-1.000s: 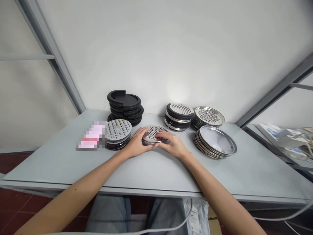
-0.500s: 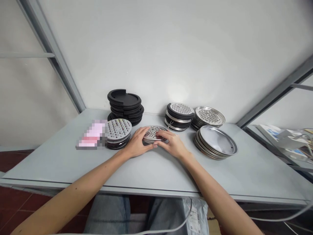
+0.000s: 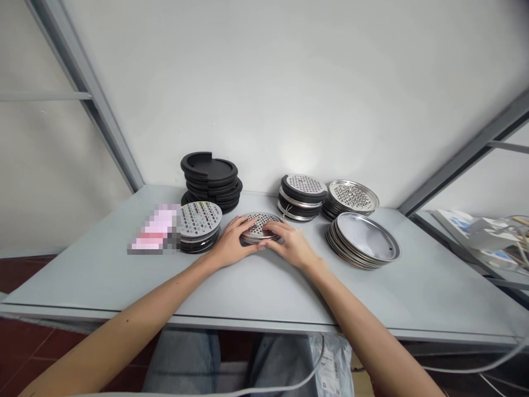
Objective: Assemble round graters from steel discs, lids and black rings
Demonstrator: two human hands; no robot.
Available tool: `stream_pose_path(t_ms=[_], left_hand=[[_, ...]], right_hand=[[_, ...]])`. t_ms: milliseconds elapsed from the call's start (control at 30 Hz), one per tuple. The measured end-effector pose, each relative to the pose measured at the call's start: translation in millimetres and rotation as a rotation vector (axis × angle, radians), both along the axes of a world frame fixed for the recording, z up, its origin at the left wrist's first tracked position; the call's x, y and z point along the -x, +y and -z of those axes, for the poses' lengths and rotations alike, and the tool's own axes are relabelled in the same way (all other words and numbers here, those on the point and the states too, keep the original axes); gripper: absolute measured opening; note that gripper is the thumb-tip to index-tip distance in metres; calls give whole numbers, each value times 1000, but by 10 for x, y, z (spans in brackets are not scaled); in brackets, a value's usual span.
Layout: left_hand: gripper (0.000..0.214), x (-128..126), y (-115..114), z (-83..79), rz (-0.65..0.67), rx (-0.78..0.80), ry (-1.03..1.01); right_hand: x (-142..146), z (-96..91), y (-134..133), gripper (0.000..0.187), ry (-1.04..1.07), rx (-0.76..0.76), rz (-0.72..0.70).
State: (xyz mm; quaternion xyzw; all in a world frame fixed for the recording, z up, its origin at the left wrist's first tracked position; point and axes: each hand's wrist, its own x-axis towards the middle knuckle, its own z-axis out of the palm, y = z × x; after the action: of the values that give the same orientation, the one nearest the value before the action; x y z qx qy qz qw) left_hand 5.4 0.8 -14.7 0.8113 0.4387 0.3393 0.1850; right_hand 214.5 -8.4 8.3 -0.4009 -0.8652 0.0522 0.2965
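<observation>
Both hands on one perforated metal disc [image 3: 259, 226], lying flat near the middle of the grey worktop [image 3: 256, 286]. Left hand [image 3: 231, 242] at the disc's left edge, fingers [image 3: 242, 225] curled over the rim and partly spread on the top face. Right hand [image 3: 291, 242] at the right edge, fingers [image 3: 275, 225] bent and pressing on the perforated surface and rim. Neither hand fully closed; both half-curled around the disc from opposite sides, touching it. Cannot tell whether the disc is lifted a little or resting on the worktop, or whether something black sits under it.

Just beside the left hand, a short stack of perforated discs with black rings [image 3: 200, 226], top disc slightly tilted. Left of that, touching or nearly touching, a blurred pink object [image 3: 155, 234]. Behind, against the white wall [image 3: 289, 82], a tall pile of black rings [image 3: 211, 179], the upper part shifted a little to the left. Behind the held disc and to the right, a stack of black rings with metal mesh tops [image 3: 303, 196]. Next to it, a stack of perforated metal trays [image 3: 351, 197]. In front of those, near the right hand but apart from it, a stack of plain metal lids [image 3: 363, 240], each shallow and shiny. Far right, on another surface, papers and cables [image 3: 479, 231], not clear in detail.
</observation>
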Motion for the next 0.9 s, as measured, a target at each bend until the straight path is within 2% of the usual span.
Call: stream_pose_path(t_ms=[233,400,500,567,733,900], left_hand=[[75,13,8,20,4,25,13],[60,16,21,3,32,-12,-12],[79,17,3,-28,98,-3,-30],[84,14,-16,-59,123,-10,-38],[61,3,-47,-142,122,-27,-50],[60,-18,-39,-130,71,-20,-21]], right_hand=[[18,28,-11,40,-102,-118,13],[54,-22,-34,38,-113,-177,38],[44,-49,-36,36,-98,-163,35],[27,-56,-35,34,-79,-144,27],[0,-63,-36,29,-25,-109,21],[2,-55,-34,29,19,-99,14]])
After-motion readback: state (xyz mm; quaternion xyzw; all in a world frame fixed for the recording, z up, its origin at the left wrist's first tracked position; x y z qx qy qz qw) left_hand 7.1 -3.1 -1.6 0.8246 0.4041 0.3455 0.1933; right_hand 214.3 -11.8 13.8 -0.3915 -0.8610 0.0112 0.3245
